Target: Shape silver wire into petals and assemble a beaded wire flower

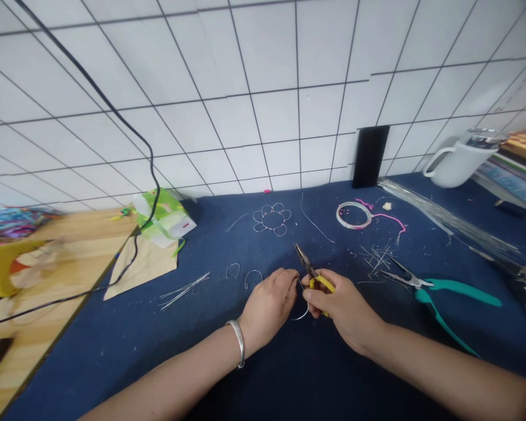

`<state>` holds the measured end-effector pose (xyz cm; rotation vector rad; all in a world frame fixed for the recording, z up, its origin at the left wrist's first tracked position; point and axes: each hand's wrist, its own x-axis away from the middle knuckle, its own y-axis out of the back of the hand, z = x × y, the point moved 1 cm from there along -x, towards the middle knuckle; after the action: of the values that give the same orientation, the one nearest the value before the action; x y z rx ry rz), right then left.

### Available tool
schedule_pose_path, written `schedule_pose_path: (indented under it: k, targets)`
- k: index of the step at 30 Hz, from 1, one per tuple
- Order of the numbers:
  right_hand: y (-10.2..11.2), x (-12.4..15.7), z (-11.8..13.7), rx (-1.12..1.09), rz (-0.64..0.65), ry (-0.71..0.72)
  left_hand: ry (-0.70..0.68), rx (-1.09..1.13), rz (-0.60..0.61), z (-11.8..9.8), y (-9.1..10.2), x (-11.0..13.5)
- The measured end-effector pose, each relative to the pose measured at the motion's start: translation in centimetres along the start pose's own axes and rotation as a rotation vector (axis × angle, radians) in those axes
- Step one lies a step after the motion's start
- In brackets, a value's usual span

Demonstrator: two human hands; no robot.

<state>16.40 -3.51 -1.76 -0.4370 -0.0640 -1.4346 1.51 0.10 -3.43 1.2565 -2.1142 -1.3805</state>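
Mid-table [158, 351], left hand [269, 304] pinches wire [303, 316], right hand [346, 310] pliers [307, 264].

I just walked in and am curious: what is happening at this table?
A person works with bare hands over a blue cloth. The right hand grips yellow-handled pliers; the left hand pinches a thin wire that curves between the two hands. Two bent wire loops lie left of the hands, a wire flower farther back, teal-handled pliers to the right.

On the cloth [127, 345], the flower [272, 220] lies behind the pliers [310, 270], the wire loop [302, 314] just before them; cutters [425, 290] lie right, straight wires [184, 290] left, mug [460, 159] back right.
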Motion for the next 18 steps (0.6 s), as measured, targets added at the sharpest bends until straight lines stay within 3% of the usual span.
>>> schedule_pose_path:
  k: [6,12,18]
  targets:
    - [-0.23,0.11,0.16,-0.006,-0.01,-0.013,0.038,0.042,0.025,-0.13,0.01,-0.02]
    - [-0.13,0.15,0.32,-0.029,-0.02,-0.016,0.032,0.169,-0.062,0.03,0.43,-0.24]
    - [0.0,-0.06,0.22,0.002,-0.001,-0.021,0.036,0.183,-0.021,-0.02,0.71,-0.3]
